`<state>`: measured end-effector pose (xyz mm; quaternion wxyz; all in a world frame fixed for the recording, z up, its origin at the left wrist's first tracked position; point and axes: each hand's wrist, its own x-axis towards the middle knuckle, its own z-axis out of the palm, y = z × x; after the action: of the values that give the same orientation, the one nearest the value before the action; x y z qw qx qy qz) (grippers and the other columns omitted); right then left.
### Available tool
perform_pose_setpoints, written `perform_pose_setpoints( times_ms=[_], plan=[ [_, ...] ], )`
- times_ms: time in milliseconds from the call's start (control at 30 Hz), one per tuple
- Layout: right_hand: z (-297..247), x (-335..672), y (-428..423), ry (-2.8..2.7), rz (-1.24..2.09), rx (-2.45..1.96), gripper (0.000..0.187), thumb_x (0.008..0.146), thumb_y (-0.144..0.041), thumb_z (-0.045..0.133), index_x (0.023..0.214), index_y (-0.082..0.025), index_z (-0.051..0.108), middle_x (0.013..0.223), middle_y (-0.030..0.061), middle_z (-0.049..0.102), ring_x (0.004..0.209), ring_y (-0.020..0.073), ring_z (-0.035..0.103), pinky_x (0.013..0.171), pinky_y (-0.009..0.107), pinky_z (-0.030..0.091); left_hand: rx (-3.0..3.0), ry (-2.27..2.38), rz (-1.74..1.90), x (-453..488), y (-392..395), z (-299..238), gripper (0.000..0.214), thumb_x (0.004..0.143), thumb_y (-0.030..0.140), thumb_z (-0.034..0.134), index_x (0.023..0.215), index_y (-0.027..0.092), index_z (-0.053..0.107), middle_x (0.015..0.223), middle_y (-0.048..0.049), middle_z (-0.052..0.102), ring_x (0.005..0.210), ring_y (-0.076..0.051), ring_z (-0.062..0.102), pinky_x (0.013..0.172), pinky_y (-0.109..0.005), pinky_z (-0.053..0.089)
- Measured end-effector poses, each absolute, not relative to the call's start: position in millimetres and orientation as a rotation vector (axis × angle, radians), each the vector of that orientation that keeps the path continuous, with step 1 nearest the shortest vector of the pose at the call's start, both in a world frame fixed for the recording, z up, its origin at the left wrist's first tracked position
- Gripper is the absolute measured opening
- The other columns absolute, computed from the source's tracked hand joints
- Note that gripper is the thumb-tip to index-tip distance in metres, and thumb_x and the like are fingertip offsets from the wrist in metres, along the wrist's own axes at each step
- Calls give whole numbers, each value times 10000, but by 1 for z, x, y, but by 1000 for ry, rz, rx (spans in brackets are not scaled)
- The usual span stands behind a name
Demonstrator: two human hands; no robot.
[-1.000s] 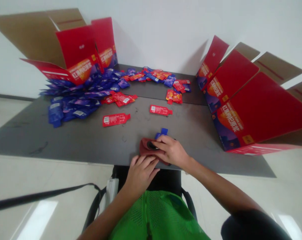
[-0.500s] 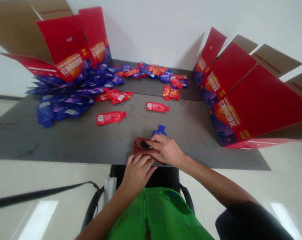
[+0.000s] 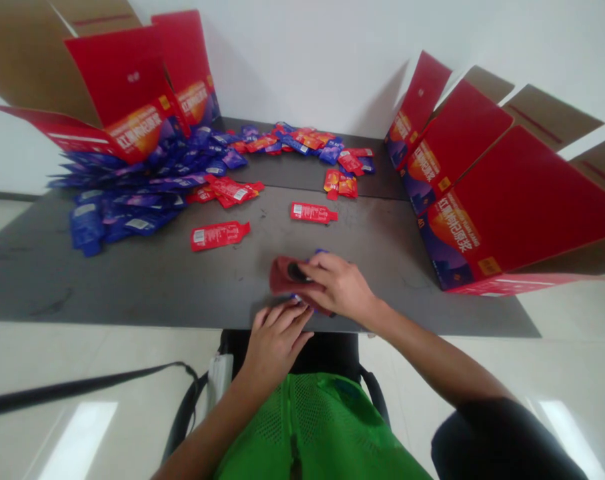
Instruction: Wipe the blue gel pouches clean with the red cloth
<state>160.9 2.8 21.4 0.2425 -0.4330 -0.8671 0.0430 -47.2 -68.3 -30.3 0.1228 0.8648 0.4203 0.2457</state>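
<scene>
In my right hand is a reddish-brown cloth, gripped together with a small black piece under the fingers. Beneath the cloth lies a blue sachet, mostly covered; only bits of it show at the top and by my left fingertips. My left hand rests at the table's front edge, its fingers stretched out flat and the tips touching the sachet's near side. Two red sachets, one on the left and one in the middle, lie flat beyond my hands.
A large heap of blue sachets fills the table's left side, with red sachets beside it. Mixed sachets line the back. Open red cartons stand at left and right on the grey table.
My right hand has moved the cloth slightly up and away from my left hand, uncovering a bit of blue sachet at the left fingertips. My left hand has stayed put.
</scene>
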Motion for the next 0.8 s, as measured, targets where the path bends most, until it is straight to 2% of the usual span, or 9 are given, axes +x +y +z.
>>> perform_pose_setpoints(
  times_ms=[67,233,400,533,667,800],
  plan=[
    [13,153,-11,-2402,188,-1120,325,1014,-419,562,1246,-230,689,1068,65,677,937,188,630,774,298,522,2523,1250,699,-47,-69,-30,262,957,331,680,1198,239,722,1190,-56,742,1091,-267,641,946,-451,395],
    [-4,175,28,-2328,136,-1286,346,997,-411,598,1270,-218,687,1019,70,670,927,198,628,801,309,518,2527,1201,712,-48,-67,-29,408,957,310,682,1358,254,637,1322,-52,693,1244,-258,585,996,-445,391],
    [13,195,65,-2325,-23,-1414,362,972,-407,639,1263,-199,698,1042,89,673,968,231,619,819,334,512,2524,1207,728,-48,-67,-29,416,955,308,686,1365,263,632,1338,-46,688,1252,-257,587,1001,-445,396],
    [24,171,22,-2260,57,-1313,368,1004,-438,575,1273,-210,682,1063,83,669,963,214,623,807,328,520,2530,1213,697,-48,-68,-29,398,961,322,678,1351,257,643,1311,-58,699,1229,-270,594,999,-448,396],
    [11,151,-13,-2379,241,-1125,325,1020,-403,547,1271,-241,676,1077,66,674,966,188,630,811,304,530,2535,1259,654,-48,-69,-30,268,965,346,666,1206,242,721,1179,-71,742,1099,-284,638,953,-462,406],
    [-3,172,22,-2322,134,-1275,358,996,-429,596,1278,-226,682,1028,68,674,940,194,628,806,299,516,2539,1210,682,-47,-67,-28,387,966,324,668,1348,264,641,1311,-70,695,1230,-281,588,988,-457,398]
  ],
)
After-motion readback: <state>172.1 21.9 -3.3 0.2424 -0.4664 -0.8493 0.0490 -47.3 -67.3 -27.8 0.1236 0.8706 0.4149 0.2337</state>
